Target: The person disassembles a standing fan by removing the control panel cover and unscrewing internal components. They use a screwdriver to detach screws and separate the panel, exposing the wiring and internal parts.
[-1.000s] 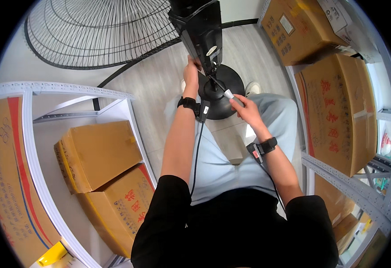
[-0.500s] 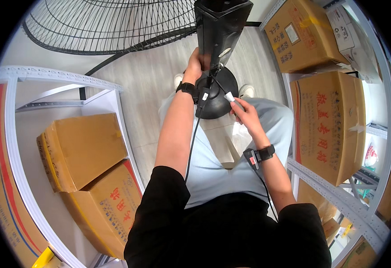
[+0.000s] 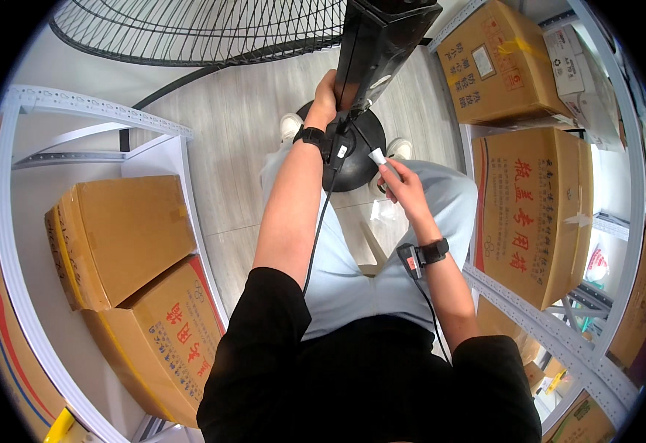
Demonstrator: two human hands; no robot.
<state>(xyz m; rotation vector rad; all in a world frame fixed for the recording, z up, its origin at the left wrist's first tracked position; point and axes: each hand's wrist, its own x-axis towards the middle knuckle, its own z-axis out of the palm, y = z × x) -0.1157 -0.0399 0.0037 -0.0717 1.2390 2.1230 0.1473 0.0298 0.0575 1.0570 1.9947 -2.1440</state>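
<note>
My left hand wraps round the side of a tall black fan housing, its fingertips partly hidden behind it. My right hand is closed on a screwdriver-like tool with a white-and-grey handle and a dark shaft, which angles up to the housing's underside; its tip is hard to make out. Below, the round black pedestal base sits between my shoes. The wire fan guard extends to the upper left. Both wrists carry black strapped devices with cables.
Metal shelving on the left holds cardboard boxes. Right-hand shelving holds stacked cartons and a white box. My bent legs frame the floor around the pedestal, and part of a light stool shows between them.
The housing has shifted right and up in view, and my left hand has moved up with it. My right hand keeps hold of the tool. The shelves have shifted as the view moved.
</note>
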